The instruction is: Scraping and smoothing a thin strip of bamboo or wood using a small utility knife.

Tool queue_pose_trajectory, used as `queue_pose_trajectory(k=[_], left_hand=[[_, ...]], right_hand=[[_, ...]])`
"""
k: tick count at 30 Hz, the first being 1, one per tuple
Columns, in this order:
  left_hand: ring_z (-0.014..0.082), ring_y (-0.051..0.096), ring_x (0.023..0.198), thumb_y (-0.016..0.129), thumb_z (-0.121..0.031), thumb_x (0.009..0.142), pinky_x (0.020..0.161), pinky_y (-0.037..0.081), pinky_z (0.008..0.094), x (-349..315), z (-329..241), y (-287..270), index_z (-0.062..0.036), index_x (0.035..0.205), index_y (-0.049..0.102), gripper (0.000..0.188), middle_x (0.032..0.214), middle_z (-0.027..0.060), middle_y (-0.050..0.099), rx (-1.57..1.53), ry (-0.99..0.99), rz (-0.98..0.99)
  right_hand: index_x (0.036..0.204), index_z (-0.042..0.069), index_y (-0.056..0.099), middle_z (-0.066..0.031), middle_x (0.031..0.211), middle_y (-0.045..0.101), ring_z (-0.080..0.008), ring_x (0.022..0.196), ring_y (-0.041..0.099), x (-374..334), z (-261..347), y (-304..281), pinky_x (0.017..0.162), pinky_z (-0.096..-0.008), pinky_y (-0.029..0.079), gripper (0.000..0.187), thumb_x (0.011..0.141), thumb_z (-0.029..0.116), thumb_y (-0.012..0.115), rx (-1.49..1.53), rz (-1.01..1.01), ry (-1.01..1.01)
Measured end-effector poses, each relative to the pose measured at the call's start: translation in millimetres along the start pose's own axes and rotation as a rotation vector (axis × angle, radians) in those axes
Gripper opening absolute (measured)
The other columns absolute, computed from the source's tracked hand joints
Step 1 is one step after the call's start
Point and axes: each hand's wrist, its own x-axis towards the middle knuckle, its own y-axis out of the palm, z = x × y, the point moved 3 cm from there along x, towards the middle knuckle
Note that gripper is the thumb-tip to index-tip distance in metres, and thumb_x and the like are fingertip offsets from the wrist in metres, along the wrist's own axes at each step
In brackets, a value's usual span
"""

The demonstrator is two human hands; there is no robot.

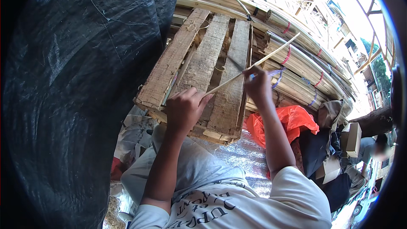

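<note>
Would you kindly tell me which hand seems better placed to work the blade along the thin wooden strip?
Probably the right hand: it holds the dark blade close to the thin wooden strip, whereas the left hand grips the strip near its lower end.

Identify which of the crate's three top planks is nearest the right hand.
The right plank: the right hand appears beside its right edge, while the middle plank and left plank lie farther left.

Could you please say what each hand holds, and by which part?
The left hand grips a thin stick toward its lower end; the right hand grips a knife, seemingly by its handle.
</note>
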Motion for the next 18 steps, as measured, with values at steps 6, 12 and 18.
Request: queue_pose_trajectory(k=[6, 12, 18], left_hand=[[0.0247, 0.064, 0.058, 0.078, -0.034, 0.090, 0.052, 0.047, 0.0386, 2.1, -4.1, -4.6, -0.0128, 0.084, 0.078, 0.023, 0.068, 0.0041, 0.060, -0.024, 0.019, -0.024], [0.0261, 0.064, 0.059, 0.079, -0.034, 0.090, 0.052, 0.047, 0.0398, 1.6, -6.8, -5.9, -0.0120, 0.084, 0.078, 0.023, 0.068, 0.0048, 0.061, 0.002, -0.004, 0.008], [0.0261, 0.064, 0.058, 0.080, -0.033, 0.089, 0.053, 0.048, 0.0392, -1.6, -4.5, -6.5, -0.0116, 0.085, 0.080, 0.021, 0.068, 0.0051, 0.062, 0.017, -0.035, 0.007]], right_hand=[[0.094, 0.008, 0.078, -0.0247, 0.078, 0.072, -0.0434, 0.073, 0.072, 12.5, -5.6, -16.6, 0.071, -0.0478, 0.056, 0.009, 0.089, 0.009, 0.071, -0.105, -0.074, 0.155], [0.095, 0.009, 0.078, -0.0234, 0.081, 0.074, -0.0374, 0.071, 0.074, 13.9, -9.6, -21.6, 0.065, -0.0480, 0.056, 0.010, 0.092, 0.015, 0.071, -0.119, -0.106, 0.118], [0.096, 0.009, 0.079, -0.0253, 0.090, 0.074, -0.0384, 0.084, 0.075, -4.8, 11.8, -0.9, 0.074, -0.0475, 0.057, 0.009, 0.092, 0.013, 0.071, 0.071, 0.178, 0.124]])
